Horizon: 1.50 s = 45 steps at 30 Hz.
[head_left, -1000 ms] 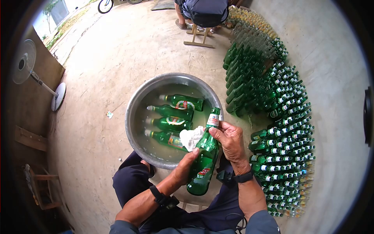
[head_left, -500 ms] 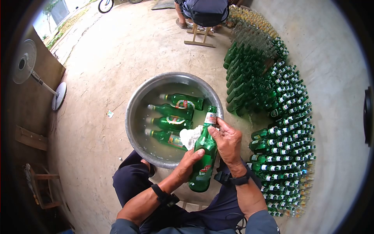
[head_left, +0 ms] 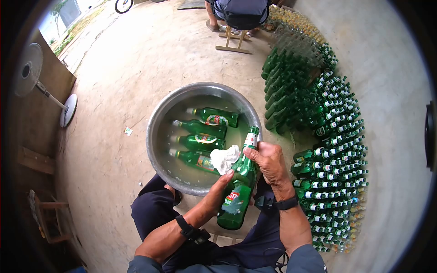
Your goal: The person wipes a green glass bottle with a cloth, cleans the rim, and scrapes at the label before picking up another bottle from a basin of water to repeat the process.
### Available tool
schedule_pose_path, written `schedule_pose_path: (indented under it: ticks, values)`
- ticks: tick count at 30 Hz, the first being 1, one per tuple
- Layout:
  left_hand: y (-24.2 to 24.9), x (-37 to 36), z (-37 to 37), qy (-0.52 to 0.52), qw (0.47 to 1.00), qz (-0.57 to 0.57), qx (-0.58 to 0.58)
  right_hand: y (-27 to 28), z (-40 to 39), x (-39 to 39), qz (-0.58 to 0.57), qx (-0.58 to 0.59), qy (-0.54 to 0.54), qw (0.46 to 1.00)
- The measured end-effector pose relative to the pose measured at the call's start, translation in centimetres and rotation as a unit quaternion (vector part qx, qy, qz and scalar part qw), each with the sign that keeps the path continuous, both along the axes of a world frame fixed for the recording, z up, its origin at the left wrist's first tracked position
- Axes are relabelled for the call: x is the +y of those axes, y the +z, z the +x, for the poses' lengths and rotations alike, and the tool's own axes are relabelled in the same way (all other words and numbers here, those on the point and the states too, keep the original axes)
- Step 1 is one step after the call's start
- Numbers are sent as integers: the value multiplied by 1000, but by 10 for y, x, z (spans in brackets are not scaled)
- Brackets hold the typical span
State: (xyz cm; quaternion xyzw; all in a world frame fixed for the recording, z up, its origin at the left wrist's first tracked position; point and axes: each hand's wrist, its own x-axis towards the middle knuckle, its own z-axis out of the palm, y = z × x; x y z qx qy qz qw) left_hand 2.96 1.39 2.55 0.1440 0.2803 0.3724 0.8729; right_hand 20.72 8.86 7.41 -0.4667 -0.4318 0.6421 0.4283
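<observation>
A green glass beer bottle (head_left: 240, 186) is tilted over the near rim of the metal basin, its neck pointing away from me and its red-and-white body label partly worn. My right hand (head_left: 271, 164) is closed around its neck, thumb across the neck label. My left hand (head_left: 217, 194) is closed at the bottle's left side, with a bunched white cloth (head_left: 225, 159) sticking out past its thumb; its other fingers are hidden. In the basin (head_left: 157, 170), several green bottles (head_left: 200, 143) lie side by side in cloudy water.
Many labelled green bottles (head_left: 334, 150) stand in rows along the right wall, beside unlabelled green bottles (head_left: 282, 93). Another person (head_left: 239, 11) sits on a wooden stool (head_left: 234, 43) at the back. A standing fan (head_left: 29, 70) and a wooden chair (head_left: 52, 218) are at left.
The held bottle has turned about its length, bringing its body label further left, and has shifted slightly toward me. My right hand has rotated on the neck. More of the cloth shows.
</observation>
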Motion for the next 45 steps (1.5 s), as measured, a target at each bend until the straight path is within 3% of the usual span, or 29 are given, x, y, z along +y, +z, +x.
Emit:
schedule_pose_path:
  ticks: [3,5,7,9,12,15,17,22,24,39,41,43,45]
  values:
    - [-8,2,1,-16,999,36,3,5,-8,-4,17,-56,-32,998]
    - [-12,-1,5,-15,977,119,176,4,-13,-7,29,-88,-36,995]
    - [-18,-3,5,-14,980,105,168,1,-15,-10,68,-183,-34,980]
    - [-27,-4,3,-30,996,41,72,-9,-13,-10,75,-164,-44,983]
    - [-2,-5,4,-30,999,-5,-28,-11,-5,-8,96,-151,-35,983]
    - [2,-6,5,-19,998,-27,-47,0,1,-7,94,-51,-24,994]
    - [6,-3,0,-43,998,-1,-54,11,7,-8,3,44,10,999]
    - [2,-5,-1,-49,997,3,-60,16,8,-3,-53,160,27,985]
    - [3,-5,-3,-77,991,-8,-112,16,7,-2,-73,199,36,977]
    - [-3,-11,2,-60,993,-35,-94,1,-1,-5,4,82,17,996]
    - [4,-11,1,-58,994,-27,-88,7,-2,-6,62,-23,20,998]
    - [3,-11,3,-59,995,-18,-83,14,-9,-9,87,-33,-9,996]
    - [-6,-13,6,-25,999,21,-2,10,-17,-12,111,-44,-38,992]
